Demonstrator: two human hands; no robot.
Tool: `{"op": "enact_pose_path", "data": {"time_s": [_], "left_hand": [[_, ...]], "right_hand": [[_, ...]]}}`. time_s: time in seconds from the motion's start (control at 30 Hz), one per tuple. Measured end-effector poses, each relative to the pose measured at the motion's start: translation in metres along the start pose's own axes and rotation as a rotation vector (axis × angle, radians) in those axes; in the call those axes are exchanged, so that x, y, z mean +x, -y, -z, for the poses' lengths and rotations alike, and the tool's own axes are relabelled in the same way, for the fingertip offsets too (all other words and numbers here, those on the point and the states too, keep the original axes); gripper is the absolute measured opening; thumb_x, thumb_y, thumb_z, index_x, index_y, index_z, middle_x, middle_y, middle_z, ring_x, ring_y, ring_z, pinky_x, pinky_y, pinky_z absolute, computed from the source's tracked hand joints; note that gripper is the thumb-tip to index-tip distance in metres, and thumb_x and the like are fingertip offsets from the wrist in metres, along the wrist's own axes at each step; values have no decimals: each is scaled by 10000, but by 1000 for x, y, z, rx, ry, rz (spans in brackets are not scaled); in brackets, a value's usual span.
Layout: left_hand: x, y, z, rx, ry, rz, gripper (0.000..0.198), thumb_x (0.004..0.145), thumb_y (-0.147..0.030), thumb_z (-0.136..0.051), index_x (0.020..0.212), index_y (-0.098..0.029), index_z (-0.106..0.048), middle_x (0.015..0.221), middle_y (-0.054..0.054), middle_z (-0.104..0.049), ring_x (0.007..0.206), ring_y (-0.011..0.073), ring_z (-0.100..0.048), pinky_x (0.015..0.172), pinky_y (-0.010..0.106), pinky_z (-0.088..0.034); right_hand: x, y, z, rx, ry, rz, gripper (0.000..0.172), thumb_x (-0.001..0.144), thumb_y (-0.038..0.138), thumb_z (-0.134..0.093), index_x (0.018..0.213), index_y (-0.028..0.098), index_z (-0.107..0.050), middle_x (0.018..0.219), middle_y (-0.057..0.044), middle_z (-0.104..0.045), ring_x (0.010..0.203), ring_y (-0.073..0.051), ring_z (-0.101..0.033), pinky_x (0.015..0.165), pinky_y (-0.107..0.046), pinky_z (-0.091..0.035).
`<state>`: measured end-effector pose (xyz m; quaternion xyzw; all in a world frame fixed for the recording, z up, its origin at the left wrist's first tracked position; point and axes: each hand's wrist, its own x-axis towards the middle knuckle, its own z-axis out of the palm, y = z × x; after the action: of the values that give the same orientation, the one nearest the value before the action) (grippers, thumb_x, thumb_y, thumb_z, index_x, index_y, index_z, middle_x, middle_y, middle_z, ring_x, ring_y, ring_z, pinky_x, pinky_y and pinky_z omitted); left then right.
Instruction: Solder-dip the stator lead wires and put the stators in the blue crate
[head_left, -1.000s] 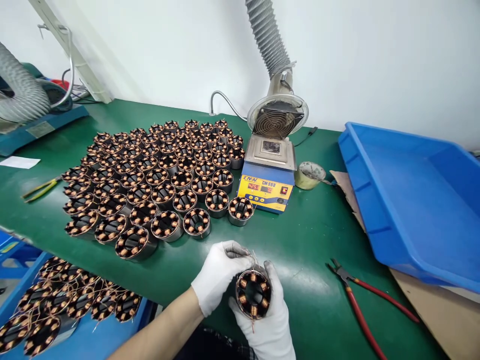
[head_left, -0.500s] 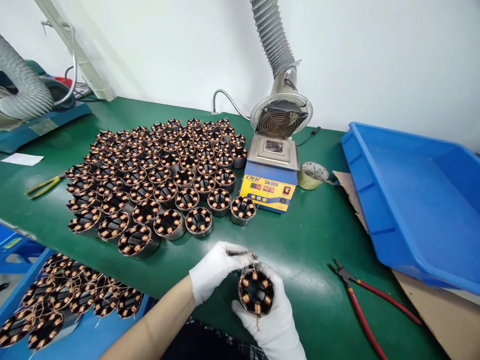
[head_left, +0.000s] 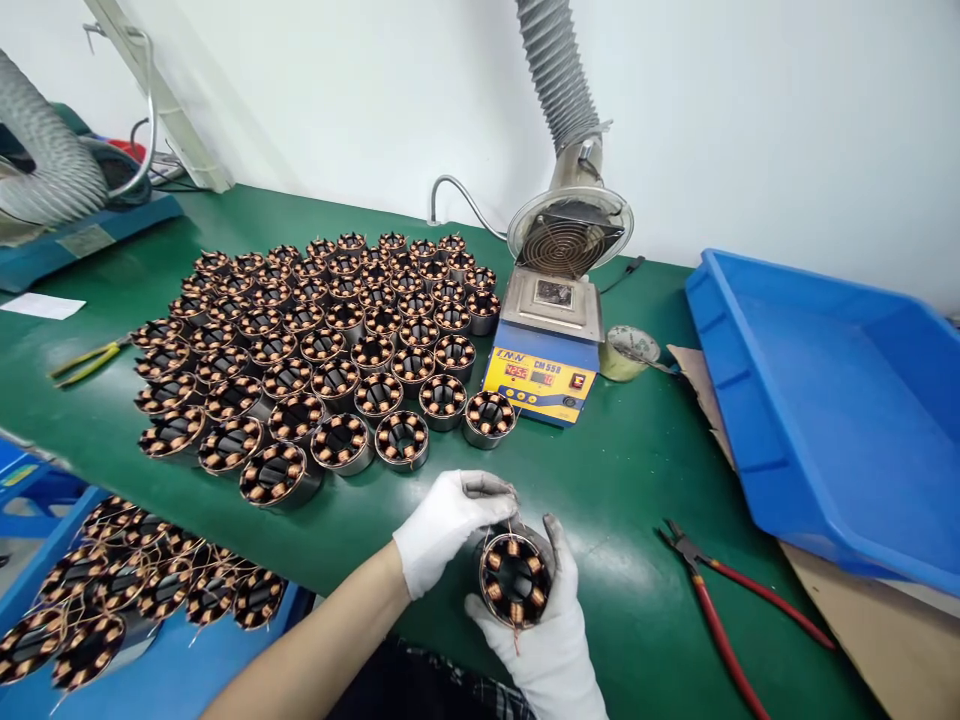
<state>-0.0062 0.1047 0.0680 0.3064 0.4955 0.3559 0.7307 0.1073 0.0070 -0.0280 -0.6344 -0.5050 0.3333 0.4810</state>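
Note:
Close to the front edge of the green table, a motor stator with copper coils around its inside faces up toward me. My right hand, in a white glove, grips its outer wall from below and the right, thumb on the left side. At the stator's far rim my gloved left hand pinches a thin copper wire end between thumb and fingers. Another loose wire end hangs from the near rim. Grey smudges mark the fingertips of both gloves.
Many wound stators stand in rows at left. A solder pot sits beneath a fume hose, beside a round tub. Red-handled cutters, a blue tray, yellow pliers and a lower blue bin of stators surround me.
My left hand has shifted slightly up and right at the far rim, its fingers now pinching the wire higher. My right fingers have loosened outward a little. The solder pot's displayed digits differ.

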Motion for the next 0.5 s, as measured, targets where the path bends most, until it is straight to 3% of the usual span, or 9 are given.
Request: {"op": "enact_pose_path", "data": {"time_s": [0.1,0.2,0.33,0.4,0.47,0.5], "left_hand": [[3,-4,0,-9,-41,-29,194,540,-249,-726,681,-133,-658,600,1,-664,600,128,-604,640,251,-481],[-5,-7,10,46,-203,-189,211,649,-324,-663,779,-159,-670,711,20,-723,736,155,-658,741,252,-503],[-30,7,41,474,-297,-407,173,759,-337,-590,821,-212,-693,836,26,-746,799,178,-682,737,250,-534],[-40,24,62,814,-313,-632,134,803,-314,-574,787,-251,-691,833,0,-743,770,160,-683,735,228,-536],[-44,44,80,1120,-322,-960,122,809,-336,-590,869,-272,-676,838,-21,-748,777,157,-691,764,214,-534],[-43,53,87,1251,-253,-1082,127,801,-332,-606,899,-277,-666,818,-37,-750,747,146,-694,754,194,-534]], "right_hand": [[0,-1,3,-35,-15,27,908,557,400,-750,1313,167,-303,1135,-170,-609,990,-297,-630,874,-420,-507],[0,10,6,-57,11,-19,734,538,364,-758,1166,186,-423,1086,-154,-644,960,-290,-644,850,-401,-519],[13,39,19,81,70,-284,571,500,241,-702,1034,219,-499,902,-60,-695,797,-253,-677,692,-320,-551],[30,52,34,241,155,-360,565,459,170,-665,1006,216,-535,861,-42,-699,757,-256,-676,664,-320,-545],[56,63,54,421,204,-348,573,450,175,-675,1012,206,-569,879,-59,-701,800,-284,-669,717,-368,-536],[72,69,65,497,214,-323,579,472,213,-694,1039,204,-578,910,-73,-699,836,-299,-661,753,-401,-526]]}}
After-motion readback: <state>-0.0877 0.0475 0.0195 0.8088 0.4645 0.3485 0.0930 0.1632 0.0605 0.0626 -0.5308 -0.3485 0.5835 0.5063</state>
